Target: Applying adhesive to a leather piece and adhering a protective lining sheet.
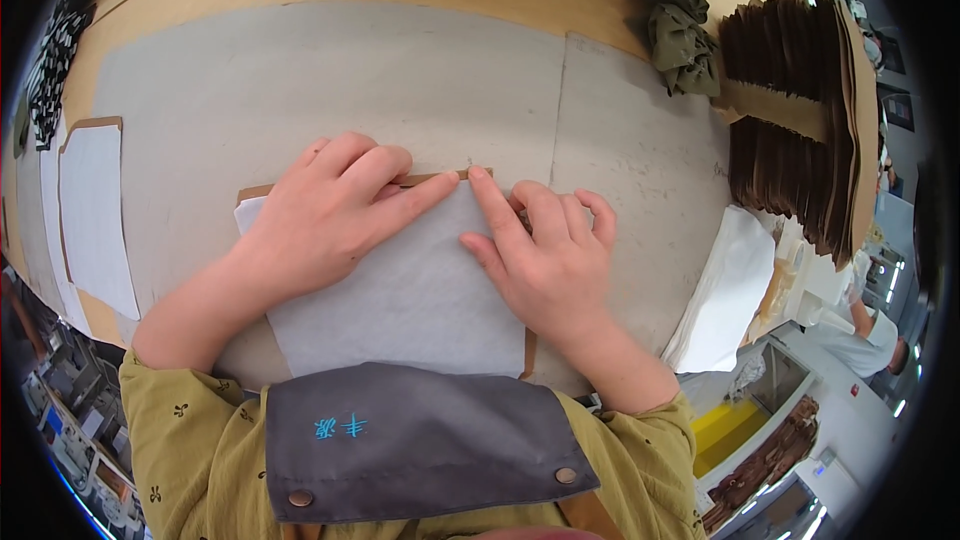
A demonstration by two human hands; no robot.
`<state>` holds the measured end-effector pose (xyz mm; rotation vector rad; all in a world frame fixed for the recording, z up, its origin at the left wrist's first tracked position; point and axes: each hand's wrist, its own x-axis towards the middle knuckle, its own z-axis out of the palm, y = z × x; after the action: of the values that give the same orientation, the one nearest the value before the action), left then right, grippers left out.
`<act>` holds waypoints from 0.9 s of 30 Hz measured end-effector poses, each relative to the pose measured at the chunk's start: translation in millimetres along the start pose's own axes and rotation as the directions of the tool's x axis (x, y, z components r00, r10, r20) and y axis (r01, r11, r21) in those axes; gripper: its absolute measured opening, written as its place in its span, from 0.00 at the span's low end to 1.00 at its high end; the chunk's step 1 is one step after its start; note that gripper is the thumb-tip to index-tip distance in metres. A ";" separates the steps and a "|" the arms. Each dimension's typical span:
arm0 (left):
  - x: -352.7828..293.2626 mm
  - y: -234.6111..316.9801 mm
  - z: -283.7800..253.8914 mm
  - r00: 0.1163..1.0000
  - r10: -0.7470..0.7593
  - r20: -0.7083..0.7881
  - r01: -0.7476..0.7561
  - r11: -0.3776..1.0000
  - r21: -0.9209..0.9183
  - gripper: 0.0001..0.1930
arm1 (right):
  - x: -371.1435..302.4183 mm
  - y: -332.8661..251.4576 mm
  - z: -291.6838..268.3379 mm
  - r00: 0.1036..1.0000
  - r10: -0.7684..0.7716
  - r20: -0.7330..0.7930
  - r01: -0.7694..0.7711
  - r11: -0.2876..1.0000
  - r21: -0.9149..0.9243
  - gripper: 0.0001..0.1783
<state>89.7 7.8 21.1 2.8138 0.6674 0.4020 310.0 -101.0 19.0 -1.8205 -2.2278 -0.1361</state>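
A thin white sheet [400, 285] lies over a brown card [258, 190], whose edges show along the top and at the lower right. My left hand [345, 202] rests on the sheet's upper left, one finger stretched along the top edge and the others bent, touching the sheet. My right hand [548, 260] is at the upper right corner, its index fingertip pressed on the card's top edge. Its thumb stands apart and the other fingers bend loosely. The two stretched fingertips nearly meet. The sheet's lower edge is hidden by my grey apron.
Grey board [330, 50] covers the tan table. At left lies another white sheet on brown card [97, 210]. To the right stand a tall stack of brown cards [785, 130], a white sheet pile [725, 290] and crumpled olive cloth [682, 45]. A person in white [860, 340] is farther right.
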 end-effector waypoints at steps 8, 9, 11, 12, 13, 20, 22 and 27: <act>0.5 0.7 -1.4 1.000 -0.003 0.012 0.003 1.000 -0.012 0.27 | -0.7 4.5 0.3 0.990 0.127 -0.056 -0.121 0.988 0.101 0.29; 0.4 0.5 -1.3 1.000 0.000 0.010 0.000 1.000 -0.013 0.27 | 0.1 3.9 -0.8 0.991 0.126 -0.055 -0.120 0.988 0.101 0.29; -0.3 0.0 -0.3 1.000 0.003 0.007 -0.003 1.000 -0.007 0.27 | 1.7 2.3 -3.9 0.996 0.076 -0.040 -0.071 0.991 0.115 0.29; -0.2 0.1 0.1 1.000 0.007 0.005 -0.007 1.000 0.001 0.27 | 1.1 2.0 -3.2 0.996 0.076 -0.041 -0.071 0.991 0.115 0.29; 0.0 0.5 0.1 1.000 0.007 0.005 -0.007 1.000 0.001 0.27 | 0.1 1.8 -1.9 0.999 0.032 -0.024 -0.030 0.996 0.079 0.30; -0.1 2.1 -2.6 1.000 -0.009 0.024 0.009 1.000 -0.009 0.27 | -0.6 1.1 0.7 1.000 0.011 -0.020 -0.010 1.000 0.024 0.30; -0.4 1.8 -2.9 0.999 -0.015 0.031 0.015 1.000 -0.017 0.27 | -0.9 2.0 3.4 0.997 0.069 -0.022 -0.067 0.994 0.091 0.30; -0.4 0.2 -2.9 1.000 0.006 0.001 -0.006 0.999 -0.036 0.26 | 2.5 4.2 1.0 0.996 0.085 -0.037 -0.079 0.988 0.132 0.31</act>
<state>88.5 7.9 23.8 2.7825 0.6457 0.4096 313.4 -97.5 18.3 -1.8184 -2.0774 -0.0134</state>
